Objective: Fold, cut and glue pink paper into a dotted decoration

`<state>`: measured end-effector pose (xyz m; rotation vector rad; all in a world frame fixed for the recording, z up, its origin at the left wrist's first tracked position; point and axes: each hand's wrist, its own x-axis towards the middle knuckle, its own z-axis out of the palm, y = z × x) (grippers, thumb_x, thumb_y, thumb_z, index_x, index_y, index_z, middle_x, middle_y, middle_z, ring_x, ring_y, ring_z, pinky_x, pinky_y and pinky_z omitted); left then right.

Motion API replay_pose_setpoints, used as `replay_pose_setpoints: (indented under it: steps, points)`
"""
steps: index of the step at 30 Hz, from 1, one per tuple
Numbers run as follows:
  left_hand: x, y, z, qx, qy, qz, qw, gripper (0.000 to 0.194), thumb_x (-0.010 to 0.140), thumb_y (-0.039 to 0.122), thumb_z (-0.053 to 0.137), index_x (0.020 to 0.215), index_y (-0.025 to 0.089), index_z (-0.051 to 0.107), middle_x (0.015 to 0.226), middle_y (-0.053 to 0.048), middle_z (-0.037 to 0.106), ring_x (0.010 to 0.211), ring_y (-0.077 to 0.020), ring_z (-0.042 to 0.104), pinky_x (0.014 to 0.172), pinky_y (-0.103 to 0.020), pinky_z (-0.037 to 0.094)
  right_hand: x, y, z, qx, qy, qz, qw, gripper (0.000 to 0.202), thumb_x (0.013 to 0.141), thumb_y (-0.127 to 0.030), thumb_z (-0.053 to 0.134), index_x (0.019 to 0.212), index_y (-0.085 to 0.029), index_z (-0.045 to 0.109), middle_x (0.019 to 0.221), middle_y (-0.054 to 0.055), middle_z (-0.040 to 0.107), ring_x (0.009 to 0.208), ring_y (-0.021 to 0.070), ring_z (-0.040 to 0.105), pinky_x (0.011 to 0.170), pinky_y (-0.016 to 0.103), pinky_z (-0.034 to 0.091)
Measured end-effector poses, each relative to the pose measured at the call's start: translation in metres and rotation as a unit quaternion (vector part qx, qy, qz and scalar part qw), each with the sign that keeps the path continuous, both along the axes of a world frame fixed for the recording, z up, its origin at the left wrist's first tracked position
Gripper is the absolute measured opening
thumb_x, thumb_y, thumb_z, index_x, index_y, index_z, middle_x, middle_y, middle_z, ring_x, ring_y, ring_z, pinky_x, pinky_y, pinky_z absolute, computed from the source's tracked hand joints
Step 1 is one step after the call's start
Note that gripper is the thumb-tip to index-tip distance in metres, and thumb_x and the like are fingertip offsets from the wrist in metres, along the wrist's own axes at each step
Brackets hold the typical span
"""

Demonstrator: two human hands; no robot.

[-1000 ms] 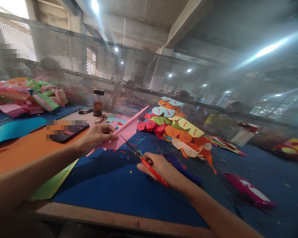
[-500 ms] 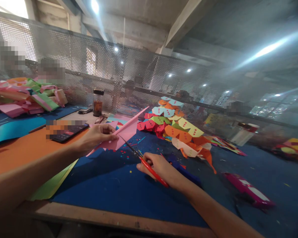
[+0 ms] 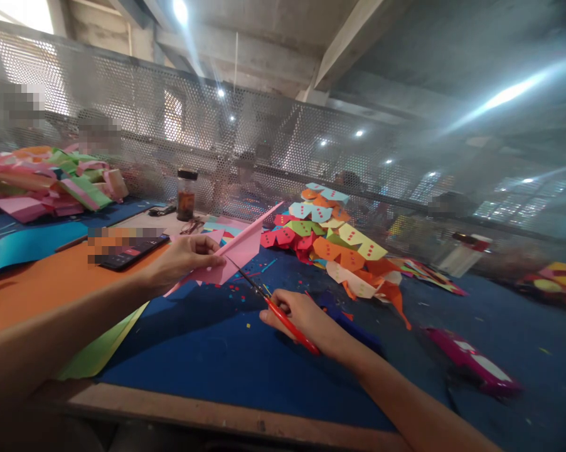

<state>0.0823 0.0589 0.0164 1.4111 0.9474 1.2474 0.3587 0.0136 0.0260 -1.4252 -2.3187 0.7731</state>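
A folded pink paper (image 3: 245, 248) is pinched between the thumb and fingers of my left hand (image 3: 189, 258), tilted above the blue table. My right hand (image 3: 295, 317) is wrapped round the red handles of a pair of scissors (image 3: 290, 326). The dark blades point up and left, with their tips at the lower part of the pink paper; whether they are fully closed is hard to tell. Small red, blue and yellow scraps (image 3: 238, 295) lie on the table below the blades.
Cut coloured papers (image 3: 353, 251) are heaped beyond my right hand. A phone (image 3: 135, 251) rests on orange paper (image 3: 42, 285) at left, with a jar (image 3: 186, 196) behind. A magenta object (image 3: 474, 364) lies at right. People sit behind the perforated screen (image 3: 273, 138).
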Motion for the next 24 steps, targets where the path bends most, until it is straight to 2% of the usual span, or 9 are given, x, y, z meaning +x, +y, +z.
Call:
replay_pose_setpoints:
  steps: [24]
  points:
    - [-0.0004,0.0005,-0.0002,-0.011,-0.012,-0.008,1.000,0.025,0.067,0.025,0.088,0.077,0.017,0.067,0.065,0.003,0.068,0.054,-0.0071,0.056,0.049,-0.018,0.037,0.0015,0.0050,-0.0055,0.020,-0.004,0.014,1.000,0.028,0.090,-0.036,0.062,0.073,-0.022,0.045,0.059,-0.006,0.048,0.051,0.0094,0.045,0.051,0.023,0.026]
